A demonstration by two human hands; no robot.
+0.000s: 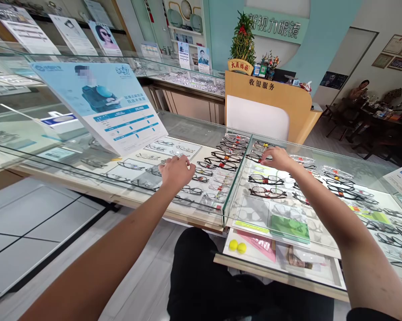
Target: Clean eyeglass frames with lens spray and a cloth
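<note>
My left hand [177,172] rests at the glass top of the display counter, above rows of eyeglasses. Its fingers are bent but apart, and I see nothing held in them. Farther right, beyond the upright glass divider [237,180], my right hand [277,158] has its fingers curled together, pointing down. Dark-rimmed eyeglasses [253,158] lie right by those fingertips; whether the fingers grip anything is hidden. Nearer to me are black eyeglasses [265,179] and brownish eyeglasses [268,192], several with orange tags. Between my hands lies a column of dark eyeglasses [221,163].
A blue-and-white sign [130,129] stands on the counter at left. Below the right case, a pulled-out drawer [254,263] holds two yellow balls [237,246] and papers. A green packet [289,228] lies above it. The wooden cashier desk [299,109] stands behind. A person [358,92] sits far right.
</note>
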